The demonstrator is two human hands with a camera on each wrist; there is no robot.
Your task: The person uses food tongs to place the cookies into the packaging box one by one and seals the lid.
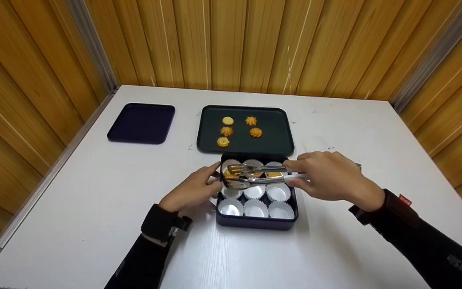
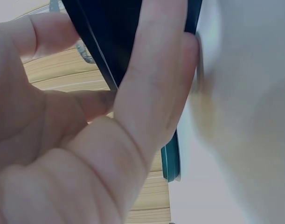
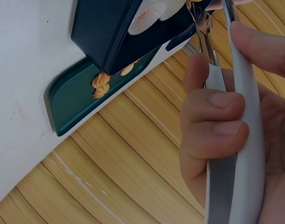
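My right hand [image 1: 331, 176] grips a pair of metal tongs [image 1: 263, 181] with pale handles, fingers wrapped round them in the right wrist view. The tong heads lie over the back-left paper cup of a dark blue box [image 1: 257, 222], with a golden cookie [image 1: 230, 174] showing between them. Whether they clasp it I cannot tell. White paper cups [image 1: 256, 208] stand in rows in the box; yellow-orange cookies show in the other back-row cups, partly behind the tongs. My left hand [image 1: 193, 188] rests its extended fingers [image 2: 154, 70] against the box's left wall, thumb at the rim.
Right behind the box lies a dark green tray [image 1: 277, 128] holding several cookies [image 1: 227, 131], round, star-shaped and swirled. A flat dark blue tray or lid [image 1: 142, 122] is at the back left of the white table [image 1: 102, 192]. Wood-look panels [image 1: 231, 44] rise behind the table and on both sides.
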